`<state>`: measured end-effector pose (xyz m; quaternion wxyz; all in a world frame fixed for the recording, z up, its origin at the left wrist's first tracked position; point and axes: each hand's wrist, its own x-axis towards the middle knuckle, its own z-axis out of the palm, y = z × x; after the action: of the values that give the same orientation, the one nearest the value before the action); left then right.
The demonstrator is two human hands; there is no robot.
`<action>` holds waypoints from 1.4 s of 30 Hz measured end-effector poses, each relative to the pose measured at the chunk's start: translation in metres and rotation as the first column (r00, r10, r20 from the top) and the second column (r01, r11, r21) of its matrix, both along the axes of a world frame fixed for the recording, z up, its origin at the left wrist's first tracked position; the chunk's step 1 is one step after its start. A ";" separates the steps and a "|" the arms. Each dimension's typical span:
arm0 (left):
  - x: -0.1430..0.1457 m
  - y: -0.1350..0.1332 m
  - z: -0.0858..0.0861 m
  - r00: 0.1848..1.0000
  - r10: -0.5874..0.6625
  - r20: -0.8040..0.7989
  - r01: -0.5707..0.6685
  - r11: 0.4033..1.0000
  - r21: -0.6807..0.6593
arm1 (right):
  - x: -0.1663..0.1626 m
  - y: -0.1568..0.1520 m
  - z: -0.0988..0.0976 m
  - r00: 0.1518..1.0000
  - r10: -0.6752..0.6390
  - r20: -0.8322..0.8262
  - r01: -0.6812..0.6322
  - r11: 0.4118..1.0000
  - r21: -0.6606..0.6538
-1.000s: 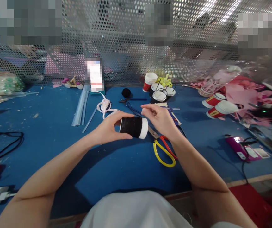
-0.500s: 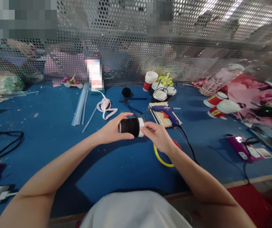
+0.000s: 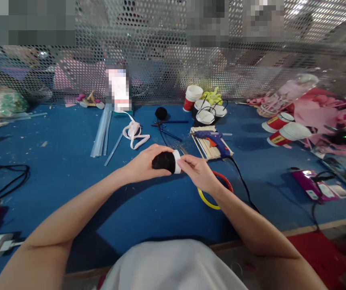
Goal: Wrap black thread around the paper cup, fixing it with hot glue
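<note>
My left hand (image 3: 144,164) is wrapped round a paper cup covered in black cord (image 3: 164,161), held on its side above the blue table (image 3: 70,161). The cup's white rim (image 3: 176,161) points right. My right hand (image 3: 197,172) pinches at that rim with its fingertips closed; what it pinches is too small to make out. Under my right wrist lie scissors with red and yellow handles (image 3: 215,191). A loose black cord (image 3: 164,137) runs from the cup toward the back.
A blue glue gun (image 3: 213,141) rests on a bundle of wooden sticks (image 3: 204,146). Paper cups (image 3: 204,110) stand behind, two more red cups (image 3: 281,131) lie right. White ribbon (image 3: 134,133), clear glue sticks (image 3: 102,131), a black pompom (image 3: 161,113), cables (image 3: 4,181), a perforated metal screen (image 3: 161,60).
My right hand came down from above the cup to pinch at its white rim. The cup has turned so less of its side shows. The view shifted slightly.
</note>
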<state>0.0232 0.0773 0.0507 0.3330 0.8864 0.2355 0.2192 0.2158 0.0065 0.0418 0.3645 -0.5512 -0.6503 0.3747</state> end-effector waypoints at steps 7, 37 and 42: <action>0.002 0.000 -0.007 0.998 0.068 -0.010 -0.068 0.997 0.046 | -0.005 0.002 -0.004 0.987 -0.043 -0.155 0.029 0.996 -0.089; 0.003 0.002 -0.020 0.989 0.070 -0.129 -0.062 0.996 0.070 | 0.077 0.008 0.036 0.728 -0.461 0.508 0.379 0.887 0.263; 0.003 0.005 -0.019 0.980 0.083 -0.180 -0.080 0.996 0.024 | 0.115 0.020 0.010 0.472 -0.313 0.824 0.284 0.939 0.195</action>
<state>0.0258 0.0827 0.0320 0.2935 0.8949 0.2992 0.1534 0.3309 0.0262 0.0516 0.0717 -0.7615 -0.6439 -0.0187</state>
